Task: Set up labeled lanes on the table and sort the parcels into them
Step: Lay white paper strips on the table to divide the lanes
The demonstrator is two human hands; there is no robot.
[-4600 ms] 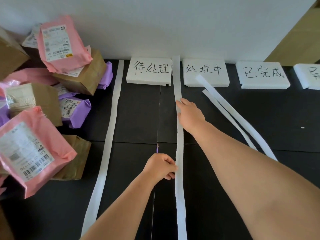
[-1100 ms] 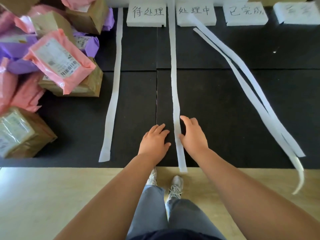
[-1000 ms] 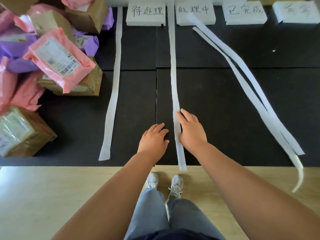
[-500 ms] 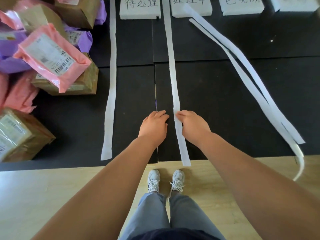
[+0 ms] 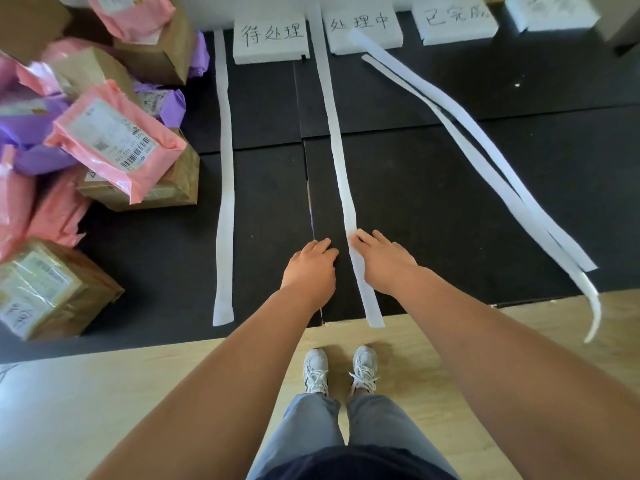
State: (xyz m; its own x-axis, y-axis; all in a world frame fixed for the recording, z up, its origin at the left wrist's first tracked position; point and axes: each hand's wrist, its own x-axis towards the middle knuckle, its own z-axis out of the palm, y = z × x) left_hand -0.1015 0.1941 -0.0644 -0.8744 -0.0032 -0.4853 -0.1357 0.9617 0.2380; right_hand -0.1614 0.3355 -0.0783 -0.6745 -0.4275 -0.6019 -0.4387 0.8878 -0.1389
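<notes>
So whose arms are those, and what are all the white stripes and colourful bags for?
Those arms belong to a person wearing a camera on their head, so you see what they see, looking down. That is why their shoes show at the bottom. The left hand rests on the black mat. The right hand touches the middle white strip, probably to straighten it. Another strip lies to its left, and two loose strips lie crooked on the right. The strips mark lanes. White blocks with handwritten labels sit at the far end. Pink, purple and brown parcels are piled on the left, not yet sorted. Neither hand seems to hold anything.
</notes>
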